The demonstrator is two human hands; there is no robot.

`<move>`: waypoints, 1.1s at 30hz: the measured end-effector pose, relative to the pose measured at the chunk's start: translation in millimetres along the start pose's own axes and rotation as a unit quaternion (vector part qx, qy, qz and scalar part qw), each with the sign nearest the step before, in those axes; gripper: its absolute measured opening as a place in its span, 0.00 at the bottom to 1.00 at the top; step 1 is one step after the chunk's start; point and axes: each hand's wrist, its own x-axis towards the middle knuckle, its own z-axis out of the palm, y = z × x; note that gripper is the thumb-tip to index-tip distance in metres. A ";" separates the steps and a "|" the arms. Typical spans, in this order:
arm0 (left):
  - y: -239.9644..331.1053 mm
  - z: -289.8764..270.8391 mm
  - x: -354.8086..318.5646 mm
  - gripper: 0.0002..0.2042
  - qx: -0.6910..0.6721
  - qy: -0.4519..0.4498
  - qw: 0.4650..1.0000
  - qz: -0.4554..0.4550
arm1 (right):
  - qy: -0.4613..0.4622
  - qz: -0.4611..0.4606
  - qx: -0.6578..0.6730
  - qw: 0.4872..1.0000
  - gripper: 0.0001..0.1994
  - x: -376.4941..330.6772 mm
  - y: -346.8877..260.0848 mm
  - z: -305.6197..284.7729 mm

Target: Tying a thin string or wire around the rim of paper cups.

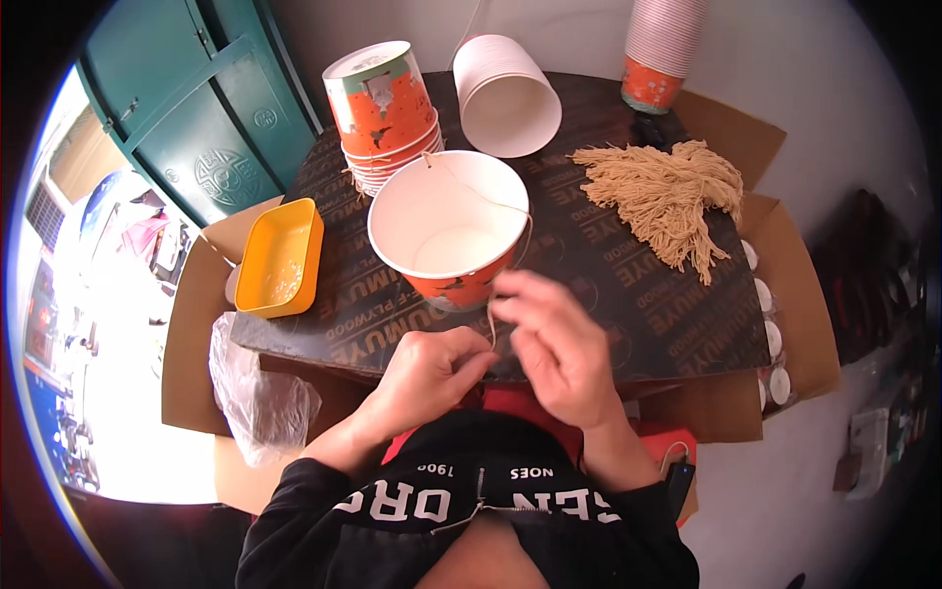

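A white-lined paper bucket [446,221] with an orange outside stands upright near the table's front edge. Thin cord [492,329] runs from holes at its rim, across its mouth and down past its right side. My left hand [432,371] is closed, pinching the cord between thumb and forefinger just in front of the bucket. Close to the cord and the bucket's lower right side is my right hand [554,344], its fingers smeared by motion. Whether it grips the cord is unclear. To the right lies a bundle of beige cords [672,191].
Behind the bucket stand upside-down stacked orange buckets [378,103] and a stack on its side [510,108]. Another tall stack [659,59] rises at the back right. A yellow tray [282,257] sits at the left edge. Cardboard boxes [785,285] flank the dark table [648,339].
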 end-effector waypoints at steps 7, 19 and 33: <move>16.7 -20.3 -4.4 0.04 0.071 -0.004 0.994 0.078 | -0.103 0.085 0.010 0.991 0.10 -11.2 1.3 7.8; 8.4 -45.0 9.9 0.12 0.173 0.240 0.944 0.147 | 0.028 0.113 0.079 0.990 0.04 -12.7 15.8 24.1; 10.1 -33.2 22.6 0.10 0.312 0.163 0.905 0.239 | 0.199 0.067 -0.027 0.977 0.06 -20.4 21.4 38.3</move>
